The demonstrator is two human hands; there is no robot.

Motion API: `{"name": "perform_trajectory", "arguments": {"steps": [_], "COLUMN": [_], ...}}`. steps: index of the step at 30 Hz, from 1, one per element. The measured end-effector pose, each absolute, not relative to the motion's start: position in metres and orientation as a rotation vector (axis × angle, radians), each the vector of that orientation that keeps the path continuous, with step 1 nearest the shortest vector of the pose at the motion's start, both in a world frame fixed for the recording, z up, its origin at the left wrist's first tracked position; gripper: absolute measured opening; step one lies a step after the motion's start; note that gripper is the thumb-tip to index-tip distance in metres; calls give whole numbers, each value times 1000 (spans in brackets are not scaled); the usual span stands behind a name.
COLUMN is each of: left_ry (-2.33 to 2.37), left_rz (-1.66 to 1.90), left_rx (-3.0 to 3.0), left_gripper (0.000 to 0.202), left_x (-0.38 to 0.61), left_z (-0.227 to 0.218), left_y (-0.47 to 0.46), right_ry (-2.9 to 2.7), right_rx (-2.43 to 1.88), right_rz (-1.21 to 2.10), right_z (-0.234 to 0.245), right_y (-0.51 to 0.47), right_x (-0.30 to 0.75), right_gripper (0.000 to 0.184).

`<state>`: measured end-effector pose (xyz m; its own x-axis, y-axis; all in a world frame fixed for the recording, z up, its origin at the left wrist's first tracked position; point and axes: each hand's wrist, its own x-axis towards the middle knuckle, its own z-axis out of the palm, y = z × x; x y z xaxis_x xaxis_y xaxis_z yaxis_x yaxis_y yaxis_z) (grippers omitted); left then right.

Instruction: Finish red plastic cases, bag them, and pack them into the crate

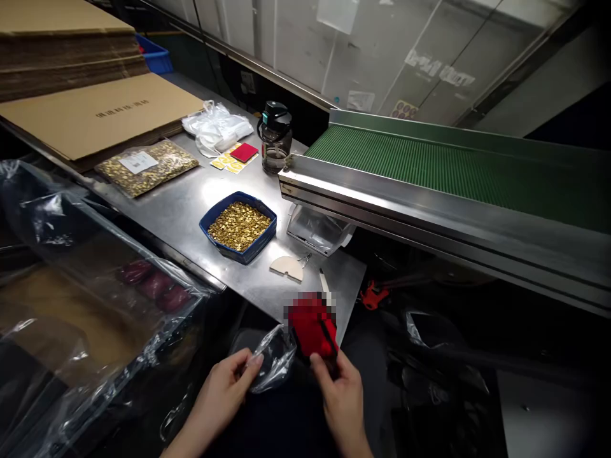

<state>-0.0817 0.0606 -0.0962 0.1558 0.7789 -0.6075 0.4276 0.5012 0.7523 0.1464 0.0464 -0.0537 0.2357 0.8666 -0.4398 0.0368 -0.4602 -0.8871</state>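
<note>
My left hand (235, 376) pinches a clear plastic bag (275, 360) between thumb and fingers. My right hand (340, 389) is closed on a red item with a dark stripe (312, 327), which looks like a small flat pouch; its upper part is blurred out. The two hands are apart, in front of the metal table's (252, 283) near corner. Beyond them on the table stands a blue tray (245, 256) filled with small gold-coloured metal pieces (240, 226). A pale half-round piece (287, 268) lies between the tray and the hands, close to a thin white tool (325, 284).
Rightward runs a green conveyor belt (405, 162) with a metal side rail. A dark bottle (275, 140), white plastic bags (217, 127), a bag of gold pieces (147, 166) and stacked cardboard (102, 114) occupy the table's far side. A plastic-lined bin (90, 219) holds red items at left.
</note>
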Motion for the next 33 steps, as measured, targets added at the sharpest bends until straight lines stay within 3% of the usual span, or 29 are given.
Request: {"name": "perform_trajectory", "arguments": {"steps": [2,5,10,13,19,24,30,33], "left_ry": [1455,1471,1510,1450,1437,1156,1411,1447], "left_rz": [346,365,431,439,600,751,494,317], "left_rx": [1121,1168,1767,1939,1811,2151,1972,1805], "left_gripper": [53,51,30,26,15,25,14,18], "left_x": [-80,-75,-62,-57,-60,-59,-49,-40], "left_z": [-94,-86,-76,-78,-82,-85,-75,-64], "left_y": [62,62,62,68,78,67,64,69], "right_ry": [-1386,-2061,-2487,-2616,-2617,-2228,-1627,-1496], "right_rx": [-1686,-1616,-1630,-1561,-1581,-1875,-2090,-2067], "right_rz": [1224,997,806,774,761,920,1196,1260], "right_z": [-49,-52,-50,-44,-40,-35,-30,-28], "right_y": [30,15,19,28,30,25,27,29], "right_x": [156,164,156,152,158,159,155,156], "right_gripper": [27,34,20,12,12,8,15,20]}}
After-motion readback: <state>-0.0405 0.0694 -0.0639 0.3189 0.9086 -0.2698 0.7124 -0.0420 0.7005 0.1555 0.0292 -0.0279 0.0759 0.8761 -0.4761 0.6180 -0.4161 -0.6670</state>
